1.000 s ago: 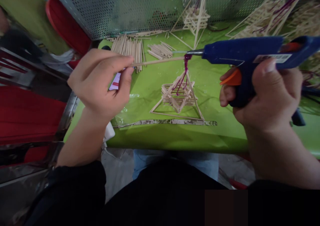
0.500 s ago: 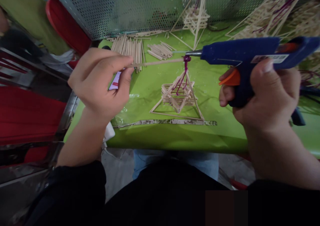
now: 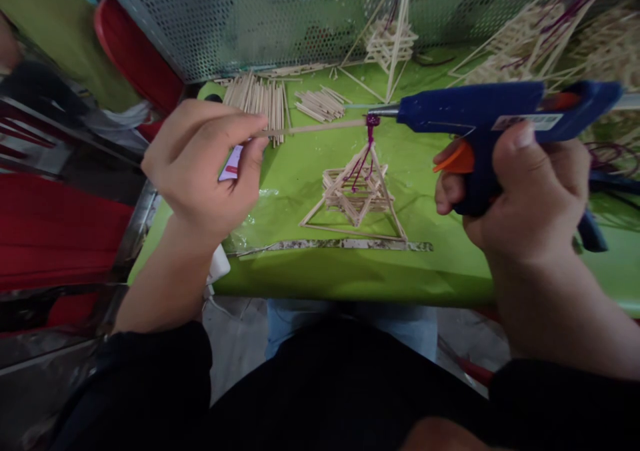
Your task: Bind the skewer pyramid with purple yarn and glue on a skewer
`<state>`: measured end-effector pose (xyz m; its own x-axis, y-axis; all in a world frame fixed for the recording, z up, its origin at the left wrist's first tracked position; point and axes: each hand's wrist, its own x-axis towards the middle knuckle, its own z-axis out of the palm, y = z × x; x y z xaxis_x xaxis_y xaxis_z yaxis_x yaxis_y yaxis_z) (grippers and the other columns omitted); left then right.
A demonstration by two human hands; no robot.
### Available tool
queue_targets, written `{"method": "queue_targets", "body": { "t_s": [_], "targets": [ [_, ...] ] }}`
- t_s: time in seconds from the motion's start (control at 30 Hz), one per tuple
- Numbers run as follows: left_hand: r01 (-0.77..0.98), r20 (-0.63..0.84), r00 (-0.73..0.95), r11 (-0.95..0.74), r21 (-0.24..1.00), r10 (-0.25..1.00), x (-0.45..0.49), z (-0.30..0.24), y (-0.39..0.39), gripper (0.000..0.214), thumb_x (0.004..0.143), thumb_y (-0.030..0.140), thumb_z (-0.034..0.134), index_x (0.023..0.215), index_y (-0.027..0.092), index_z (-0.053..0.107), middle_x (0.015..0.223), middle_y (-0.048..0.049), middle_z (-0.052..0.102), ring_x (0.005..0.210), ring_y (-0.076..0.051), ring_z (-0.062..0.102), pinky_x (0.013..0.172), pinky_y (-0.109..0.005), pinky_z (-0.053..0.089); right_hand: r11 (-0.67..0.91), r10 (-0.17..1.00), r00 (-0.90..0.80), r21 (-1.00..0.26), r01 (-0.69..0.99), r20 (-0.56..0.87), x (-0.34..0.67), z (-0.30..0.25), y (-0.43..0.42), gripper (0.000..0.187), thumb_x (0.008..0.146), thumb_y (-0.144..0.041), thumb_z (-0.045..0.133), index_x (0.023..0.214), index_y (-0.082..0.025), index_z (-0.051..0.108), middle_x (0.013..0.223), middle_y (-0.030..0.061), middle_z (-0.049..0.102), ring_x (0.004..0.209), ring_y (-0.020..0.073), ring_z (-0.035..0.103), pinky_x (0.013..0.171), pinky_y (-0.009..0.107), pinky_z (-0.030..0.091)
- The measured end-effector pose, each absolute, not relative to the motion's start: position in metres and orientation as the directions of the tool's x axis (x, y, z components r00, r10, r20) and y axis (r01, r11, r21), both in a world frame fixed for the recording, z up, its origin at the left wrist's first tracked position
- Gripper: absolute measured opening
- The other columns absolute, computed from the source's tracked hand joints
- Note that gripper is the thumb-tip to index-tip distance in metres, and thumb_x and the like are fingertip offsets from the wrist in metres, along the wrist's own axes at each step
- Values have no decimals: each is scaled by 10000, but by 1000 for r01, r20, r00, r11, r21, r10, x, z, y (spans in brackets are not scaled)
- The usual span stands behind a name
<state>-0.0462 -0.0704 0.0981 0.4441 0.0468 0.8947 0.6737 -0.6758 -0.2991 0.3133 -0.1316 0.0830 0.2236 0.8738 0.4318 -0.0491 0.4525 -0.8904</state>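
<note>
Between thumb and fingertips, my left hand (image 3: 210, 158) pinches one end of a thin wooden stick (image 3: 320, 128), which points to the right. A dark purple knot of cord (image 3: 373, 119) is at the stick's far end. My right hand (image 3: 530, 184) is wrapped round the grip of a blue hot glue gun (image 3: 470, 108) with an orange trigger. The gun's metal nozzle is at the knot; whether it touches cannot be told. Below the knot, purple strands lead down to a pyramid frame of wooden sticks (image 3: 354, 230) with a star-shaped stick lattice (image 3: 357, 191) within it.
Bundles of sticks (image 3: 255, 104) and shorter sticks (image 3: 320, 103) lie on the green table (image 3: 320, 274). Other stick ornaments (image 3: 393, 41) stand before a perforated metal panel (image 3: 280, 24). A mottled flat strip (image 3: 345, 244) lies near the front edge. A red chair (image 3: 137, 51) is at left.
My right hand has moved the glue gun slightly left and its rear has dipped a little. The left hand has shifted barely; it still pinches the stick.
</note>
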Motion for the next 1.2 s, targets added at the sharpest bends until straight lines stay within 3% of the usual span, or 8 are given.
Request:
{"method": "queue_targets", "body": {
  "t_s": [0.13,0.3,0.6,0.77,0.9,1.07,1.2],
  "targets": [
    [657,902,431,-698,-285,37,-55,90,-65,303,1207,456,742,1454,303,828,1092,-11,826,899,-239,868,763,-439,763,461,870,229,-885,-65,436,313,84,-133,416,1099,-619,943,859,-288,864,813,9,786,453,160,579,357,341,439],
    [687,884,405,-716,-127,232,-67,77,-62,307,1245,496,745,1485,309,784,1182,-25,811,1065,-276,901,979,-559,802,471,867,225,-879,-76,445,316,79,-130,452,1088,-647,956,892,-250,868,831,14,790,447,137,583,362,298,458],
    [641,903,426,-724,-255,58,-50,94,-69,304,1212,422,742,1483,312,826,1096,-8,829,913,-233,858,766,-416,732,493,856,222,-866,-78,467,320,73,-124,487,1056,-704,973,886,-263,855,827,-11,792,425,107,551,348,247,466],
    [689,895,424,-692,-216,143,-48,96,-76,299,1201,362,760,1494,351,817,1127,8,840,950,-227,848,817,-420,729,499,855,215,-861,-97,472,319,74,-126,473,1053,-694,993,919,-260,861,824,-6,777,445,117,572,362,260,459],
    [695,890,433,-682,-227,144,-46,96,-79,271,1252,394,667,1477,330,803,1129,20,815,975,-206,874,844,-405,746,507,854,189,-857,-90,485,321,75,-127,457,1090,-681,974,945,-258,879,834,-1,798,460,116,592,373,264,467],
    [714,901,391,-680,-167,189,-39,101,-89,231,1228,323,747,1430,340,857,1066,19,856,943,-216,879,821,-409,755,503,858,177,-859,-95,482,322,76,-127,448,1101,-687,970,970,-267,890,836,-3,795,465,122,600,379,288,478],
    [729,900,395,-659,-185,184,-38,101,-90,216,1244,333,710,1405,307,851,1069,28,872,940,-227,910,812,-419,765,487,862,204,-870,-75,465,320,78,-129,451,1105,-684,957,931,-275,881,825,9,796,465,133,586,378,311,455]
  ]
}}
